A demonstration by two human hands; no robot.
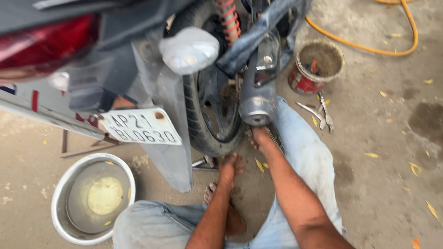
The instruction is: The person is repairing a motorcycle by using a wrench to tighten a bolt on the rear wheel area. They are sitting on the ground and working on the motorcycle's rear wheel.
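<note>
Rear tyre (pixel 196 124) sits just above left hand (pixel 230 167)

Bare forearms, no sleeves; faded light-blue jeans (pixel 304 152); sandal (pixel 210 191) on foot.

The floor (pixel 383 184) is bare grey concrete, dusty, with dark stains and small yellow leaves on it. An orange hose (pixel 369 46) lies across the far part. The light is daylight.

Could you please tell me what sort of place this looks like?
Probably a roadside or open-air motorcycle repair spot: a motorcycle's rear wheel over bare concrete, spanners lying loose, and a grimy tin beside an orange hose.
</note>
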